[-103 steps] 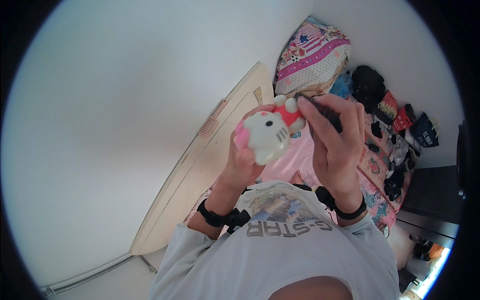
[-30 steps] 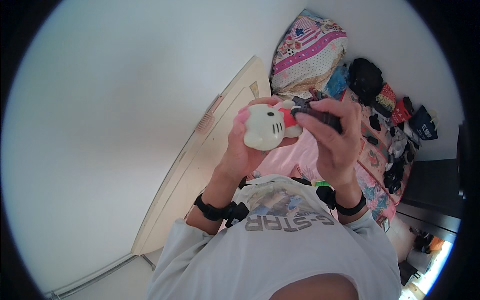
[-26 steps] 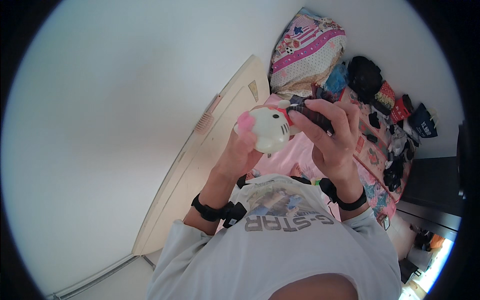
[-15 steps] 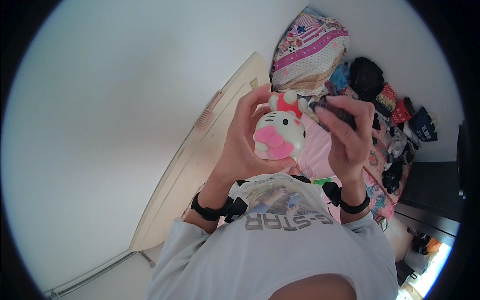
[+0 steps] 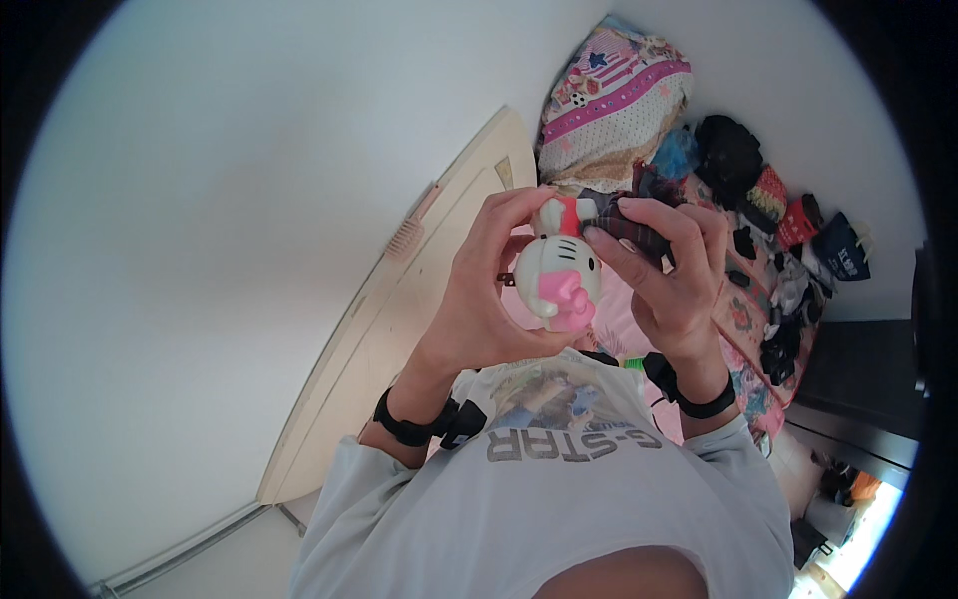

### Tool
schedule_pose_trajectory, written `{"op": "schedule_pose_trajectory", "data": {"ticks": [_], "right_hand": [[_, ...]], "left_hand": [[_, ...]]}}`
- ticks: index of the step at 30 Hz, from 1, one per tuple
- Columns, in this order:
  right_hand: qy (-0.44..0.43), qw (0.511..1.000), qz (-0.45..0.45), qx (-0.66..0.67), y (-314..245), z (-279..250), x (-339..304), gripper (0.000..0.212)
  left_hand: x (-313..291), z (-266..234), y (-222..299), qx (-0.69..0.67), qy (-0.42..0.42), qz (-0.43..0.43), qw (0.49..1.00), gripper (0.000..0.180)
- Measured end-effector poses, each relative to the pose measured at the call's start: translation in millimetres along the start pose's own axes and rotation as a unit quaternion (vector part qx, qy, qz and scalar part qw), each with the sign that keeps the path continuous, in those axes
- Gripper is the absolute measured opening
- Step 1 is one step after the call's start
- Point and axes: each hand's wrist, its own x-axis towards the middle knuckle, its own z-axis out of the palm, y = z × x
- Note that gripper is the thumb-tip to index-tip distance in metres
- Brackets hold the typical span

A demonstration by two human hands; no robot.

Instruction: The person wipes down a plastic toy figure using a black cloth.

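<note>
My left hand (image 5: 469, 299) is wrapped round a white cat figurine (image 5: 532, 275) with a pink bow and a red outfit. The cat's head points down toward me. From its left side a small brown tab (image 5: 507, 280) sticks out beside my palm. Between the thumb and fingers of my right hand (image 5: 684, 275) is a dark, bunched piece with faint lines (image 5: 639, 235), which looks like cloth. Its tip is against or just beside the red body of the figurine; I cannot tell if they touch.
Beyond my hands, a patterned bundle (image 5: 619, 110) leans in the corner. A black bag (image 5: 728, 155), a dark blue bag (image 5: 843, 248) and other clutter line the right wall. At left stands a cream panel (image 5: 379, 329) with a pink comb (image 5: 406, 240) on its edge.
The figurine has turned in my left hand, so its face points more to the right and the brown tab shows. My right hand has moved left with the dark piece, up to the figurine.
</note>
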Motion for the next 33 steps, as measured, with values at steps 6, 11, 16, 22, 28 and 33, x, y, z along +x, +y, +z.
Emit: {"op": "schedule_pose_trajectory", "data": {"ticks": [6, 11, 16, 22, 28, 33], "right_hand": [[0.061, 0.992, 0.082, 0.068, 17, 0, -3, 0.037], [-0.015, 0.998, -0.009, 0.057, -2, -4, 7, 0.038], [0.01, 0.999, 0.018, 0.048, -5, -1, 11, 0.038], [0.016, 0.994, 0.058, 0.089, 8, 0, 10, 0.038], [0.045, 0.997, 0.007, 0.064, 3, -5, 5, 0.036], [0.0, 0.999, 0.017, 0.043, -5, -7, 11, 0.038]], "left_hand": [[-2, 2, -2, 0.023, 0.03, 0.027, 0.999, 0.099], [-5, 6, 2, 0.03, 0.027, 0.022, 0.999, 0.097], [-6, 3, 0, 0.027, 0.004, 0.046, 0.999, 0.093], [-5, 9, 12, 0.036, -0.025, 0.037, 0.998, 0.094], [1, 3, 8, 0.073, -0.013, 0.058, 0.996, 0.094], [-2, 3, 7, 0.042, -0.008, 0.027, 0.999, 0.095]]}}
